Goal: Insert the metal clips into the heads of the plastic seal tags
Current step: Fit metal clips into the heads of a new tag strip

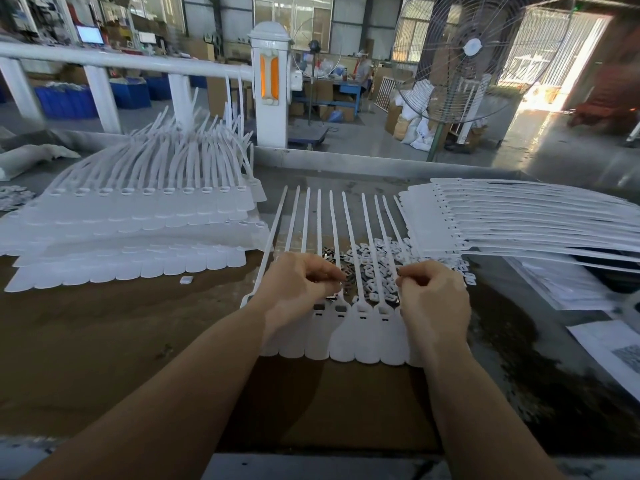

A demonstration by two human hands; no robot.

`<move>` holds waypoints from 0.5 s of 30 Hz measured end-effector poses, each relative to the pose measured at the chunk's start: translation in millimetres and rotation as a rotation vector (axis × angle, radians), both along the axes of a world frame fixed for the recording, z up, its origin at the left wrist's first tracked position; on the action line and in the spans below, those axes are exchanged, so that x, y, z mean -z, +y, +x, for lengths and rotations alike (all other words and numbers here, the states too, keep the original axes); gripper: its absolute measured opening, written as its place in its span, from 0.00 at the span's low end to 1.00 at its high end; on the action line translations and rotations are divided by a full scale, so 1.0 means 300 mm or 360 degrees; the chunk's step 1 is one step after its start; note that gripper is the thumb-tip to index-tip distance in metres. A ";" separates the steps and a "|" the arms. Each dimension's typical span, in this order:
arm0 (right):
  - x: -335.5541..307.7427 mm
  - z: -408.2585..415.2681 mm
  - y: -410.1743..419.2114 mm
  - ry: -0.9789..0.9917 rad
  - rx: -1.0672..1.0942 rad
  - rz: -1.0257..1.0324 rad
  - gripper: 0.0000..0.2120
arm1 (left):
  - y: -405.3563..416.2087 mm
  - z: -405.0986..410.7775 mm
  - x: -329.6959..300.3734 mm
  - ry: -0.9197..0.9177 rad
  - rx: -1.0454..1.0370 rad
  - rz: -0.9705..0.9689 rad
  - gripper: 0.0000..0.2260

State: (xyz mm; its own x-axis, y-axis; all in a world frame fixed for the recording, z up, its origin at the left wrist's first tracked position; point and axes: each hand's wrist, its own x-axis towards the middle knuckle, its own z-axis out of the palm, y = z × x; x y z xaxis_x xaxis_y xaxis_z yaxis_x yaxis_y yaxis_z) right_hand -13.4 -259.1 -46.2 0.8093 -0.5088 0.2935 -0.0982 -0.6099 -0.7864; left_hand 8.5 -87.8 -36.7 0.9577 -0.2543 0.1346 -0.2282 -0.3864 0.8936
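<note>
A row of joined white plastic seal tags (360, 336) lies flat in front of me, straps fanning away across the table. Their heads (341, 309) show small rectangular slots. Under the straps lies a heap of small metal clips (334, 258) mixed with white plastic pieces (381, 261). My left hand (298, 289) hovers over the left heads with its fingers curled, pinching a small metal clip at the fingertips. My right hand (434, 299) is over the right heads, fingertips pinched together on something too small to make out.
A tall stack of seal tag sheets (138, 216) fills the left of the table, another stack (519, 216) lies at the right. Papers (609, 344) sit at the right edge. One loose white piece (186, 279) lies left of my hands. A fan and railing stand beyond.
</note>
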 end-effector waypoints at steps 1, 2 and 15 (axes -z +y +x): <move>0.000 -0.002 0.007 -0.0026 -0.0034 -0.0037 0.10 | 0.000 0.000 -0.001 0.0002 0.0005 0.0004 0.07; 0.001 -0.004 0.015 -0.0051 -0.0078 -0.0078 0.09 | -0.001 0.000 -0.002 0.0000 0.0010 0.0012 0.07; 0.019 0.022 0.008 0.0205 -0.0314 -0.0387 0.08 | -0.014 -0.005 -0.003 0.0019 -0.0045 0.0060 0.08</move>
